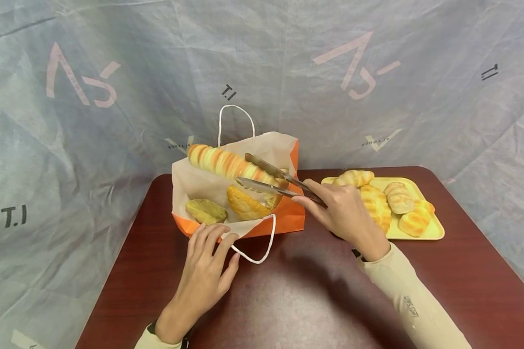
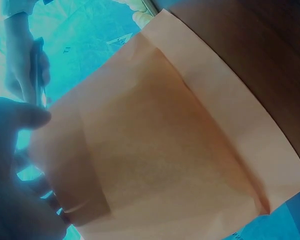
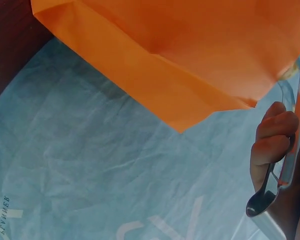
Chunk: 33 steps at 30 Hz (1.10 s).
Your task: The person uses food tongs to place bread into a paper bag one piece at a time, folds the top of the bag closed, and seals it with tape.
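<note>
The right hand is wrapped around metal tongs, whose arms point to ten o'clock with the long roll between them, over the bag's mouth. Golden-brown and cream bands ring the roll in a spiral; its far end points to ten o'clock and its near end is partly hidden by the tongs. The left hand has loosely bent, spread fingertips at the near rim of the orange paper bag, with the thumb held apart. Inside lie a greenish-yellow bread at twelve o'clock from that hand and a golden bread at one, the latter just below the tongs. The near cord handle loops outward between the hands; the rear cord handle stands upright. At three o'clock from the right hand, a yellow tray bears several breads. Beneath is a reddish-brown table, backed by grey printed cloth.
</note>
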Motion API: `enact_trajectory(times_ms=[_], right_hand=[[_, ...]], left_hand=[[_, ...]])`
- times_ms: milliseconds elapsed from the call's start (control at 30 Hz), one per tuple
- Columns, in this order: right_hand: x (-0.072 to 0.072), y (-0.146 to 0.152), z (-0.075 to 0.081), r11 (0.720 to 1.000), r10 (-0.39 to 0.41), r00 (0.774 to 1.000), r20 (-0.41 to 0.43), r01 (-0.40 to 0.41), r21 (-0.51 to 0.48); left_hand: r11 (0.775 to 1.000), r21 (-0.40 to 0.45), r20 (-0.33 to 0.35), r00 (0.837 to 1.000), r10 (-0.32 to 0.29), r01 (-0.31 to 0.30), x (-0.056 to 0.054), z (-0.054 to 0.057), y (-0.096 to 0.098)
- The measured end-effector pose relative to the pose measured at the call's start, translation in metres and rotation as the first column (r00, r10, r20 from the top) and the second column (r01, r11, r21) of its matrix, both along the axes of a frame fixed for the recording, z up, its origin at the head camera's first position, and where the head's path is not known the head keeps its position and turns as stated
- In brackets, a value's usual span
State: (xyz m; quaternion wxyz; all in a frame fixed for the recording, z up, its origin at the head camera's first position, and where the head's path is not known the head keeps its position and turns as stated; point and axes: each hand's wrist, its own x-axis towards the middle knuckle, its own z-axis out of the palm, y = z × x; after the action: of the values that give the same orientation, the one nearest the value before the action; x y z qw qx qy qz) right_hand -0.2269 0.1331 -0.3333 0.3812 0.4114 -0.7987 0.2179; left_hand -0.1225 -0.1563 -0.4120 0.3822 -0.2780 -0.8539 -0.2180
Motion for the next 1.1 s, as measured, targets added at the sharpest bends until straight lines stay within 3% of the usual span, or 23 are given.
enact_trajectory(times_ms=[333, 600, 833, 1100], right_hand=[[0.007, -0.002, -0.002, 0.999, -0.008, 0.994, 0.105, 0.005, 0.032], [0.009, 0.002, -0.004, 0.999, 0.012, 0.986, 0.166, -0.005, -0.039], [0.010, 0.006, -0.005, 0.998, 0.008, 0.983, 0.185, 0.003, -0.057], [0.010, 0.010, -0.008, 0.998, 0.040, 0.991, 0.128, -0.032, -0.062]], left_hand=[[1.000, 0.001, -0.002, 1.000, 0.004, -0.004, 0.001, -0.001, 0.000], [1.000, 0.002, -0.001, 1.000, 0.004, -0.004, 0.001, -0.001, 0.000], [1.000, 0.001, -0.011, 1.000, 0.000, 0.000, 0.000, 0.000, 0.000], [1.000, -0.003, 0.000, 1.000, 0.004, -0.004, 0.000, -0.002, 0.000]])
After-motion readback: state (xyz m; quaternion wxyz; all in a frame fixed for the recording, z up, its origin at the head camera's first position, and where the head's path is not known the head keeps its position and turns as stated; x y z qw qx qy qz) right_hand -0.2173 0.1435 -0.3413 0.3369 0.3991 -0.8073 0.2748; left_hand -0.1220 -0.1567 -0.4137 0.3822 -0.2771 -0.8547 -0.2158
